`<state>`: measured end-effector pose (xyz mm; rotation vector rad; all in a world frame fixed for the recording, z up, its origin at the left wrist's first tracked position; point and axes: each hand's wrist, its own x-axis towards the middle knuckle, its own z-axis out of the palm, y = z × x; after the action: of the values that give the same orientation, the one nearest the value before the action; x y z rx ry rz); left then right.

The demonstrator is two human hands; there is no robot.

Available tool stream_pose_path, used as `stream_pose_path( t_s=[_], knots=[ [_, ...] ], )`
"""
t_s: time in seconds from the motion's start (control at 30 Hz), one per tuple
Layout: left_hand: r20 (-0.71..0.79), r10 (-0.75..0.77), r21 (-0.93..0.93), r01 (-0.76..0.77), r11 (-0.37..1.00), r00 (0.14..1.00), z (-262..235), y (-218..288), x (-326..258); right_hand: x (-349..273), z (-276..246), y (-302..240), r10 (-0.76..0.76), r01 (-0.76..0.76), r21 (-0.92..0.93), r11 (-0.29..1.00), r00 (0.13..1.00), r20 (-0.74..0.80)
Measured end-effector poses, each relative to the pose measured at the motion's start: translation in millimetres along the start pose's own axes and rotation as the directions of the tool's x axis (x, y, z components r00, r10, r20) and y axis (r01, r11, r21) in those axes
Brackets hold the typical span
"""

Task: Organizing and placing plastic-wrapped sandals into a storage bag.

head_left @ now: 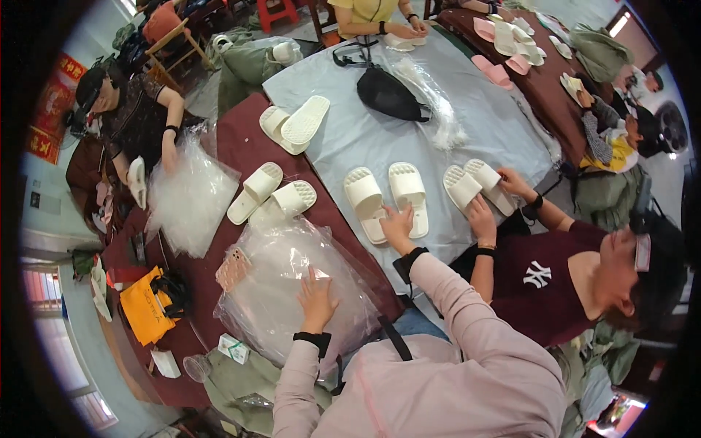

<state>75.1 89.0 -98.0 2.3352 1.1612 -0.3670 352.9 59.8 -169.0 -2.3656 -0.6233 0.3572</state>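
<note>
My left hand (317,299) lies flat with spread fingers on a stack of clear plastic bags (281,281) on the dark red table (241,139). My right hand (399,226) reaches forward and touches the near edge of a pair of cream slippers (387,196) that lie side by side, soles down, on the grey cloth (453,102). It is pressed on them rather than closed around them. Both my sleeves are pale pink, with black wrist straps.
A person in a dark red shirt at my right holds another cream slipper pair (476,184). More cream slippers (270,196) (296,124) lie left. A black pouch (391,95), a phone (234,269), a yellow bag (148,306) and a second bag pile (191,197) are around.
</note>
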Motion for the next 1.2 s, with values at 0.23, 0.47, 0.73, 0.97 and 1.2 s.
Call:
stream_pose_path(
  t_s=[0.23, 0.47, 0.73, 0.97, 1.2],
  knots=[
    [-0.098, -0.029, -0.007, 0.028, 1.0, 0.995, 1.4, 0.2, 7.2, 38.4, 23.4, 15.2, -0.212, 0.228, -0.14, 0.963, 0.97, 0.122],
    [-0.217, 0.089, 0.024, -0.086, 0.996, 0.972, 7.2, -16.2, -5.4, 35.0, 7.8, 26.5, -0.202, 0.199, 0.036, 0.979, 0.974, 0.101],
    [-0.043, 0.311, 0.037, -0.31, 0.95, 0.949, 21.0, -55.9, -83.7, -84.4, -105.5, -19.2, -0.271, -0.159, 0.864, 0.477, 0.909, 0.316],
    [-0.19, 0.532, 0.147, -0.512, 0.846, 0.825, 64.4, -89.5, -63.5, -185.1, -141.8, -65.1, -0.459, -0.36, 0.585, 0.727, 0.378, 0.804],
    [-0.237, 0.47, -0.373, -0.527, 0.764, 0.85, 35.5, -90.0, -75.0, -243.4, -128.2, -52.9, -0.448, 0.017, 0.452, 0.892, 0.176, 0.877]
  ],
)
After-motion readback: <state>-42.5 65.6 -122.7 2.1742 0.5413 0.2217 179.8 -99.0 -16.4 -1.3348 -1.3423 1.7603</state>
